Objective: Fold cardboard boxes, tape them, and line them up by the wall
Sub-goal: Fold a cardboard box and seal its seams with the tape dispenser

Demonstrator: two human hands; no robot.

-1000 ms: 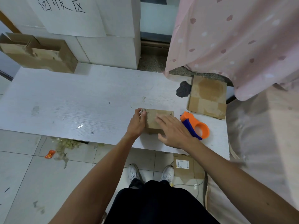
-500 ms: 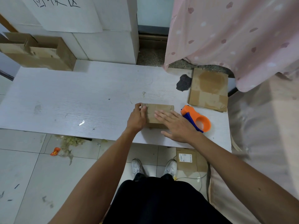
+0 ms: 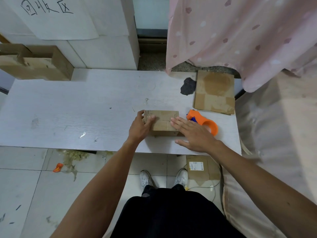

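A small folded cardboard box (image 3: 163,121) stands on the white table (image 3: 72,109), near its front edge. My left hand (image 3: 139,128) grips the box's left end, thumb behind and fingers on top. My right hand (image 3: 193,134) hovers flat with fingers spread, its fingertips at the box's right top edge. An orange tape dispenser (image 3: 203,121) with a blue handle lies just right of the box, partly behind my right hand. Flattened cardboard (image 3: 215,92) lies at the table's back right.
An open, larger cardboard box (image 3: 34,63) sits at the back left against white wall panels. A pink spotted cloth (image 3: 240,35) hangs at the right. A dark patch (image 3: 187,86) marks the table. Below lie a labelled parcel (image 3: 200,169) and floor scraps (image 3: 58,167).
My right hand has slid off the box top toward the right and now only touches its right edge. My left hand keeps its grip on the box.
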